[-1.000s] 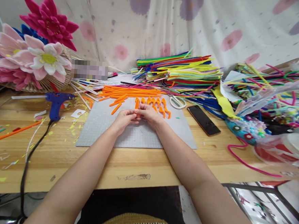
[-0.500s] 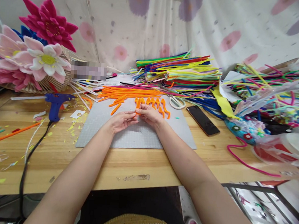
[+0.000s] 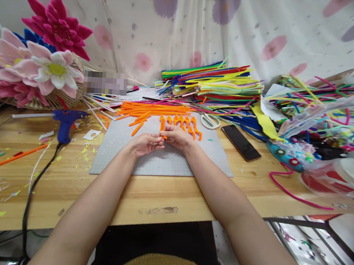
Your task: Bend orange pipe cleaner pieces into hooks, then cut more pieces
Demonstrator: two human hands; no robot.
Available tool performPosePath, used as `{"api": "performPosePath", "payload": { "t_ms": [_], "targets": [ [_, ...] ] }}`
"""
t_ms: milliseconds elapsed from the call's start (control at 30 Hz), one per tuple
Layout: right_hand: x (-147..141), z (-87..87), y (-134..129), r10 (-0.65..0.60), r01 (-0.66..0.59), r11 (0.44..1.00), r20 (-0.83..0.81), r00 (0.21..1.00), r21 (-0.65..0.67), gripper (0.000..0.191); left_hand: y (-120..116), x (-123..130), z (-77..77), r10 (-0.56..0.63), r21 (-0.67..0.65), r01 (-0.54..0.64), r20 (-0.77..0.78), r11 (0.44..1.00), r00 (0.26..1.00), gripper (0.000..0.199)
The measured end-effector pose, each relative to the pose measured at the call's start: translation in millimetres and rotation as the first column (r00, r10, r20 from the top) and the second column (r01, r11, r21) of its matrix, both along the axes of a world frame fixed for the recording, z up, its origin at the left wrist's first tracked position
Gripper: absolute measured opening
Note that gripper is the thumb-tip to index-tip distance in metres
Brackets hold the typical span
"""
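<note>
Between my two hands is a bent orange pipe cleaner, its folded part standing up above the fingertips. My left hand pinches its lower end, and my right hand grips it from the other side. Both hands meet over a grey cutting mat. Just beyond them lie several shaped orange pieces in rows, partly hidden by my right hand. Short cut orange pieces rest to the left, and long orange pipe cleaners lie along the mat's far edge.
White-handled scissors and a black phone lie to the right. A blue glue gun with its cord is on the left, near fuzzy flowers. Bundles of coloured pipe cleaners are piled behind.
The folded orange pipe cleaner has tilted slightly and shows more above my fingers. My hands have shifted only a little; everything on the table stays as it was.
</note>
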State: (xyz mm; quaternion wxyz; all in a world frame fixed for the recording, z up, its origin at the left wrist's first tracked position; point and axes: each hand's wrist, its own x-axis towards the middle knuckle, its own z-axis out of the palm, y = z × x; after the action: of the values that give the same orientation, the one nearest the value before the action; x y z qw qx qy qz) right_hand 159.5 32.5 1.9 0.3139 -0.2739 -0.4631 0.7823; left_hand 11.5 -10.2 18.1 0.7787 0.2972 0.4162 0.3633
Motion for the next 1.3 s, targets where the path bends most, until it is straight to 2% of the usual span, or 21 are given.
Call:
{"api": "performPosePath", "payload": {
  "t_ms": [267,400,467,600,667,733,833,900,1033,1100,1200,1300],
  "targets": [
    [-5.0,3.7,-4.3,-0.034,0.034,0.999,0.008,0.999,0.011,0.027,-0.7,-3.7,-0.4,0.008,-0.039,-0.006,0.044,0.999,0.999,0.018],
    [-6.5,1.1,-2.8,-0.147,0.140,0.985,0.065,0.987,0.097,0.030,-3.6,0.6,-1.4,0.036,0.062,-0.038,0.037,0.997,0.999,0.007],
    [-8.1,-1.0,-2.5,-0.227,0.211,0.964,0.095,0.969,0.160,0.032,-5.3,5.4,-2.9,0.056,0.145,-0.055,-0.006,0.988,0.998,0.012],
    [-11.3,-1.7,-3.7,-0.318,0.284,0.929,0.122,0.940,0.238,0.033,-7.1,14.7,-7.0,0.252,0.316,-0.191,-0.164,0.929,0.954,0.019],
    [-11.5,-0.3,-3.9,-0.338,0.300,0.920,0.125,0.933,0.251,0.036,-7.1,16.3,-7.8,0.328,0.360,-0.243,-0.197,0.901,0.924,0.022],
    [-10.5,1.2,-3.5,-0.335,0.297,0.922,0.126,0.934,0.249,0.038,-6.8,15.2,-7.0,0.345,0.355,-0.261,-0.200,0.898,0.917,0.021],
    [-8.3,1.9,-2.9,-0.279,0.252,0.946,0.120,0.953,0.202,0.038,-5.5,9.2,-3.9,0.294,0.255,-0.244,-0.182,0.936,0.938,0.011],
    [-6.9,1.5,-3.1,-0.219,0.203,0.968,0.099,0.971,0.149,0.036,-4.2,3.3,-2.2,0.229,0.182,-0.201,-0.145,0.962,0.963,0.004],
    [-4.4,-0.1,-4.2,-0.102,0.099,0.993,0.034,0.994,0.070,0.032,-2.2,-6.3,-1.2,0.062,0.100,-0.054,-0.080,0.994,0.995,0.008],
    [-3.6,-0.5,-4.7,-0.048,0.048,0.998,0.009,0.999,0.050,0.031,-2.1,-6.9,-0.9,0.027,0.082,-0.021,-0.069,0.996,0.997,0.008],
    [-3.9,-0.3,-5.2,-0.028,0.029,1.000,-0.027,0.999,0.010,0.028,-2.7,-3.3,0.8,0.105,0.101,-0.098,-0.062,0.990,0.993,0.012],
    [-6.4,-0.1,-5.5,-0.088,0.088,0.996,-0.049,0.995,0.003,0.028,-2.6,0.6,2.6,0.195,0.123,-0.186,-0.069,0.975,0.978,0.012]
  ]
}}
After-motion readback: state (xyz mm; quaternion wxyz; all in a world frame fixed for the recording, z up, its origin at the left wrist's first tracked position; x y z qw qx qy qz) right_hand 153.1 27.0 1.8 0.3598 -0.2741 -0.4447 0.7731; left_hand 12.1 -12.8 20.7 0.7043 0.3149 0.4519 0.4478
